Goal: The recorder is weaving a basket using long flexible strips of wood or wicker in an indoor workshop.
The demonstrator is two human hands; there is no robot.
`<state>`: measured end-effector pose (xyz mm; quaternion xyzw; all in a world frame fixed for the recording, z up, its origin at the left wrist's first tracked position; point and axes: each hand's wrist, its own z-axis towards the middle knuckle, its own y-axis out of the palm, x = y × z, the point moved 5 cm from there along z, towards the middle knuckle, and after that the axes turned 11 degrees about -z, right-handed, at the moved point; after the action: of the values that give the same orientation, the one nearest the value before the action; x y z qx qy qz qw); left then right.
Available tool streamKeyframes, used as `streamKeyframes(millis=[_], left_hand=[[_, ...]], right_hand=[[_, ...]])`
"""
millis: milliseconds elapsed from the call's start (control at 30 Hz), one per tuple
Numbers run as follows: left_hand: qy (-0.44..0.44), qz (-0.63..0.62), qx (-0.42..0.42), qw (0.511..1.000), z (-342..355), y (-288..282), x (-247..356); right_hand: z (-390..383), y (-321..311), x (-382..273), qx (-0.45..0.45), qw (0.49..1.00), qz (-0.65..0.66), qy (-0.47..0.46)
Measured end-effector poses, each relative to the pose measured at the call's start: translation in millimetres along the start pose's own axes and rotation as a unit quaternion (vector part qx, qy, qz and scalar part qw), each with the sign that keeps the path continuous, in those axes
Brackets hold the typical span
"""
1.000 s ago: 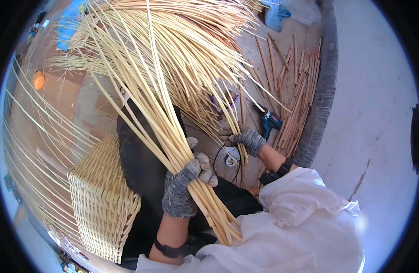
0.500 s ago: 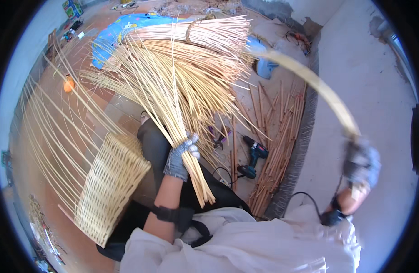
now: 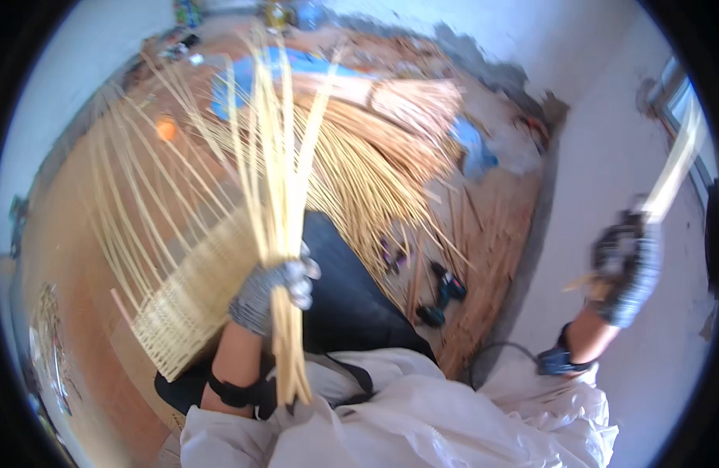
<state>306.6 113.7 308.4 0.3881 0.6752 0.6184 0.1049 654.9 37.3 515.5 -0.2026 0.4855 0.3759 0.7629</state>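
Pale wall at right; right hand before it, blurred, fingers curled round pale rods slanting up-right. Left hand — well apart — wrapped round rod bundle, long axis running near-straight up view; woven basket just left, nearer left hand.

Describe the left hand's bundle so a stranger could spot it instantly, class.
Start at the white clothing along the bottom edge, then up to the gloved left hand. It grips the pale rod bundle: held up, tips splayed, unlike the rod heap lying behind.
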Motion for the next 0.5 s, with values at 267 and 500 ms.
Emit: streamKeyframes(millis=[267, 500], left_hand=[[0.135, 0.421, -0.008, 0.897, -36, 52, 1], [0.019, 0.781, 0.235, 0.579, -200, -39, 15]], right_hand=[[-254, 195, 146, -0.308, 0.939, 0.139, 0.070], [-291, 210, 8, -0.744, 0.495, 0.043, -0.447]])
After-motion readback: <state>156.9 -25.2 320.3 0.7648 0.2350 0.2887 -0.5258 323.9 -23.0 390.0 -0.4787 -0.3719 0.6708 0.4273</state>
